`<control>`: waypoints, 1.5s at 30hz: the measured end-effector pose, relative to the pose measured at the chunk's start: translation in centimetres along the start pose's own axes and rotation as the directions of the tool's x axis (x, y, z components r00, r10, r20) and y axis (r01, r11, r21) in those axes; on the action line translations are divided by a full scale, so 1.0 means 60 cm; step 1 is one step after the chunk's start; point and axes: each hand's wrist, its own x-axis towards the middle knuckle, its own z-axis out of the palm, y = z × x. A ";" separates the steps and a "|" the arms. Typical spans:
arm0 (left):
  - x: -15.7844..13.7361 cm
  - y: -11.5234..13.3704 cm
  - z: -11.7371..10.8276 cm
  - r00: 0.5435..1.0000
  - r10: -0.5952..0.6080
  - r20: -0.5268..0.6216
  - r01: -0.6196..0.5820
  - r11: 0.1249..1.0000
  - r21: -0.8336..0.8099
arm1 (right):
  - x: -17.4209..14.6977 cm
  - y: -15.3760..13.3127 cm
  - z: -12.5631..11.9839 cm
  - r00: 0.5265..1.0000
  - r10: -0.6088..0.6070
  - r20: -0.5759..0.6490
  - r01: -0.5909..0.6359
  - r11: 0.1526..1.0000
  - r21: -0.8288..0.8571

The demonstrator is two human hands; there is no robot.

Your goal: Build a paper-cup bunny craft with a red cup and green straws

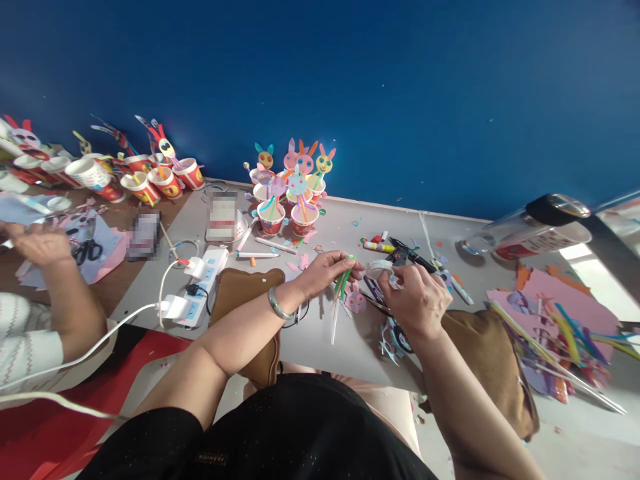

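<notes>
My left hand [327, 272], with a bangle at the wrist, pinches a small bundle of green strips [343, 283]. Thin white sticks [334, 323] hang below that bundle; whether they are joined to it I cannot tell. Close by on the right, my right hand [419, 297] is closed around a roll of clear tape [379, 267]. Between and below the hands, a pink paper rabbit face [356, 301] lies on the grey table [320, 363]. Scissors [403, 339] and light-blue paper scraps rest under the right hand.
Paper cups with rabbit figures [273, 219] stand against the blue wall. A white power strip [205, 287] and brown cushion [245, 293] are left. Another person's hand [43, 243] works at far left. Right are a brown bag [480, 353], pink paper [565, 300] and a clear bottle [510, 230].
</notes>
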 end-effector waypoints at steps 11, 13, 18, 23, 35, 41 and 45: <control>0.009 -0.004 -0.001 0.998 -0.022 -0.060 0.018 0.998 -0.057 | 0.022 0.093 -0.030 0.911 0.390 0.137 -0.402 0.913 0.074; 0.008 -0.004 -0.001 0.998 -0.030 -0.053 0.027 0.998 -0.056 | 0.022 0.088 -0.028 0.909 0.380 0.170 -0.399 0.912 0.096; 0.001 0.001 -0.001 0.979 -0.178 0.099 0.184 0.981 -0.053 | 0.014 0.054 -0.014 0.975 0.187 0.116 -0.204 0.966 0.158; -0.002 0.003 0.005 0.940 -0.276 0.199 0.294 0.953 -0.066 | 0.013 0.020 -0.003 0.997 0.046 0.068 -0.056 0.988 0.145; 0.005 -0.006 -0.005 0.979 -0.187 0.077 0.195 0.975 -0.107 | 0.012 0.012 0.008 0.996 -0.090 0.009 0.089 0.993 0.072; 0.005 0.000 -0.003 0.990 -0.139 0.028 0.141 0.983 -0.118 | 0.008 0.024 0.006 0.998 -0.046 0.036 0.043 0.997 0.065; 0.006 0.003 -0.004 0.993 -0.122 -0.005 0.120 0.987 -0.110 | 0.007 0.030 0.000 0.998 0.008 0.064 -0.014 0.996 0.090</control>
